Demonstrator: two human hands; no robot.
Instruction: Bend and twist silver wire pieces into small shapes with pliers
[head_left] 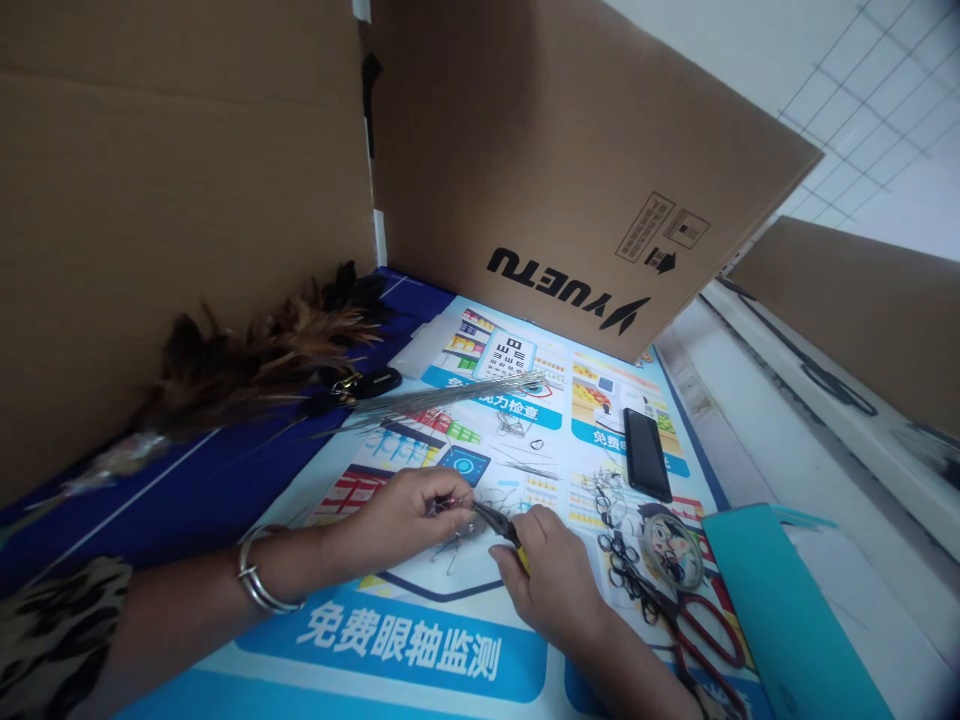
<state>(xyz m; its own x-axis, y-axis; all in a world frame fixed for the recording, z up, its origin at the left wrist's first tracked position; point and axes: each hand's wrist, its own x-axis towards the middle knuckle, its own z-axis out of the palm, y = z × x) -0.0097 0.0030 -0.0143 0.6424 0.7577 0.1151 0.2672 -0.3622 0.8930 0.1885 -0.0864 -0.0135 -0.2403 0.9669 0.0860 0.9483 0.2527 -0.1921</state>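
left hand [429,512] is pinching wire [459,502], right hand [553,570] is clamping pliers [496,520]; a loose pinch could be letting wire slip.

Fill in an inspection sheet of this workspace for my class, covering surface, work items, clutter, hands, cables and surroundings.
Surface: blue-and-white printed sheet.
Work items: yellow-handled pliers; long wire bundle beyond the hands.
Clutter: red-handled scissors, black phone-like device, feathers, teal box.
Hands: left hand pinches fine wire at the pliers' tip; right hand grips the pliers.
Cables: dark loop at right, possibly a cable.
Surroundings: cardboard panels, one marked YUETU.
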